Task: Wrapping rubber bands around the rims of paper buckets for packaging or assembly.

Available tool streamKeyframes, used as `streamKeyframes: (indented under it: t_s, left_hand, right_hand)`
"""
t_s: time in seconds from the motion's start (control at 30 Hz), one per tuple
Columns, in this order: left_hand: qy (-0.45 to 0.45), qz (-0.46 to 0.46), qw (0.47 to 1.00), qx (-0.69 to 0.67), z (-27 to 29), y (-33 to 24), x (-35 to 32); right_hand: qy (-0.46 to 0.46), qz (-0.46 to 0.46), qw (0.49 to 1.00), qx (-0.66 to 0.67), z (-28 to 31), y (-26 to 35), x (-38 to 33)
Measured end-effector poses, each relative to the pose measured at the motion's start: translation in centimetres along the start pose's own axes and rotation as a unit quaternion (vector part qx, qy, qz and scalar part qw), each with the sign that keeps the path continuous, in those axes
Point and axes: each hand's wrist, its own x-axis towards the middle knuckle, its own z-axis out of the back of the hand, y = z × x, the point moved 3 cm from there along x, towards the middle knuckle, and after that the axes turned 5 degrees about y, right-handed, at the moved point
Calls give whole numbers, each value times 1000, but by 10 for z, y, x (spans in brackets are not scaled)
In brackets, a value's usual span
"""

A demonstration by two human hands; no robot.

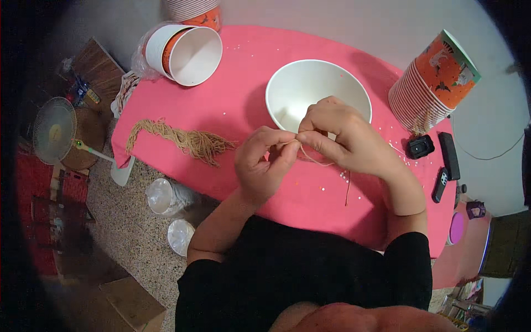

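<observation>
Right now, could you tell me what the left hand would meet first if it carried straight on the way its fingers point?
Most likely the right hand: the left hand points up and to the right, and both hands already pinch the same tan string. Beyond them sits the white bowl, though depth is unclear.

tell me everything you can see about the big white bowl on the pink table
The white bowl is a wide, round, deep tub that looks like coated paper, with a thin rolled rim. It stands upright and open on the pink tablecloth, near the table's middle. Its inside looks plain white, and no contents can be made out. The right hand overlaps its near rim in the picture; whether it touches cannot be told. The left hand is just in front of it, both pinching a tan string.
</observation>
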Motion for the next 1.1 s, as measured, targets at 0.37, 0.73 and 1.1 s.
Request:
streamKeyframes:
  t_s: [0.37, 0.73, 1.1]
  left_hand:
    - [7, 170, 959, -229, 3, 6, 5]
    - [46, 267, 867, -417, 3, 2, 3]
    - [59, 236, 891, -383, 3, 6, 1]
  right_hand:
    - [-89, 27, 995, -38, -5, 7, 1]
    - [-62, 88, 993, -40, -6, 5, 0]
    - [-98, 147, 968, -180, -6, 7, -1]
